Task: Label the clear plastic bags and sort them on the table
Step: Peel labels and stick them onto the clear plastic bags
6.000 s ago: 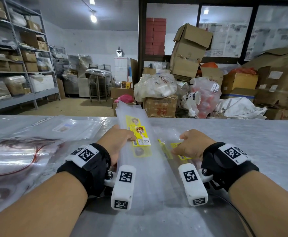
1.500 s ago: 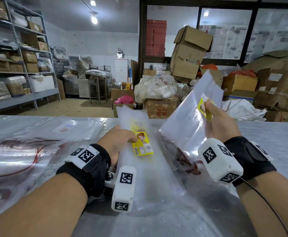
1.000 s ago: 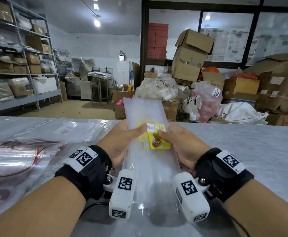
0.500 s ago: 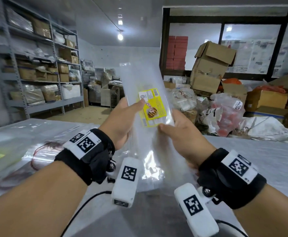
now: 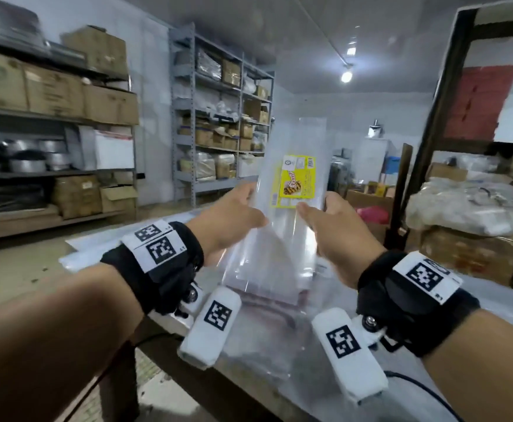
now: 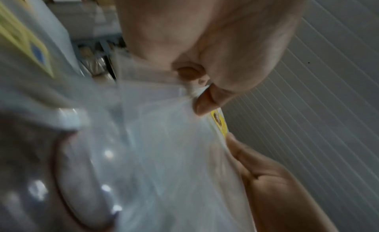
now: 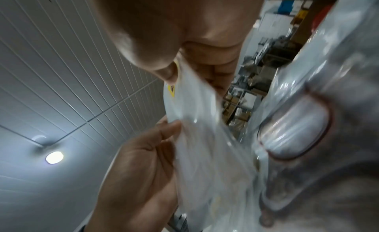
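Observation:
A stack of long clear plastic bags (image 5: 282, 226) stands upright in the air above the table, with a yellow label (image 5: 297, 181) on its front. My left hand (image 5: 234, 214) pinches the stack's left edge, thumb on the front. My right hand (image 5: 325, 220) pinches its right edge just under the label. In the left wrist view the thumb (image 6: 207, 101) presses the plastic (image 6: 160, 138) beside the label (image 6: 220, 122). The right wrist view shows my right thumb on the bags (image 7: 197, 125), with the left hand (image 7: 143, 162) below.
More clear bags (image 5: 267, 315) lie on the grey table (image 5: 188, 370), whose near left corner shows. Metal shelves with cartons (image 5: 224, 129) stand behind on the left. Piled boxes and sacks (image 5: 468, 214) sit on the right, by a dark post (image 5: 425, 147).
Both hands lifted the labelled stack off the table and carried it up and to the left. The view has swung left toward the shelves.

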`<action>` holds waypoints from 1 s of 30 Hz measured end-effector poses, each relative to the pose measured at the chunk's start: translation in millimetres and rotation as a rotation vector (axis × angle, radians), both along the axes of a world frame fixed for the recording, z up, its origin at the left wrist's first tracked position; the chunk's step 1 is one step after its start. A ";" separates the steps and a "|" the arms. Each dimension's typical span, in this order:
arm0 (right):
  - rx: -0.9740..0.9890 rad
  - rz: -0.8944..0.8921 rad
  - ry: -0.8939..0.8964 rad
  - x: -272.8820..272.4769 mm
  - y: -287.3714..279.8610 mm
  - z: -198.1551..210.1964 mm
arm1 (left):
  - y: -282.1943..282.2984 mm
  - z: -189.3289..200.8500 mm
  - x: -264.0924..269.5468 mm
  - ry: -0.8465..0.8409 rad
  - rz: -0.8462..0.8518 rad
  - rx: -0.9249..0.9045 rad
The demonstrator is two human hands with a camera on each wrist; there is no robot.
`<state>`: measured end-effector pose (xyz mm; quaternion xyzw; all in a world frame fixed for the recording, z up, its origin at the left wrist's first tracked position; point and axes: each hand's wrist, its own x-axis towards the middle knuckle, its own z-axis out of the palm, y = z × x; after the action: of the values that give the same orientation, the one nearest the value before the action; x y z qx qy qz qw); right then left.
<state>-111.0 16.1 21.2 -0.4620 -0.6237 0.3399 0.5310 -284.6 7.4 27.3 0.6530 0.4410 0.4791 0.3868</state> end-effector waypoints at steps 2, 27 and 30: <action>-0.045 0.084 0.031 -32.8 9.5 0.9 | 5.9 0.0 -40.2 0.071 0.071 0.002; -0.475 0.269 0.090 -197.6 82.8 -29.0 | 72.8 -38.9 -233.1 0.906 0.507 -0.318; -0.445 0.254 0.070 -178.6 76.1 -19.2 | 68.8 -35.3 -226.9 0.910 0.528 -0.330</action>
<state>-289.6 92.3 2.0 -0.4735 -0.5678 0.5486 0.3904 -511.5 76.2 -8.0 0.5921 0.7818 0.1536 0.1211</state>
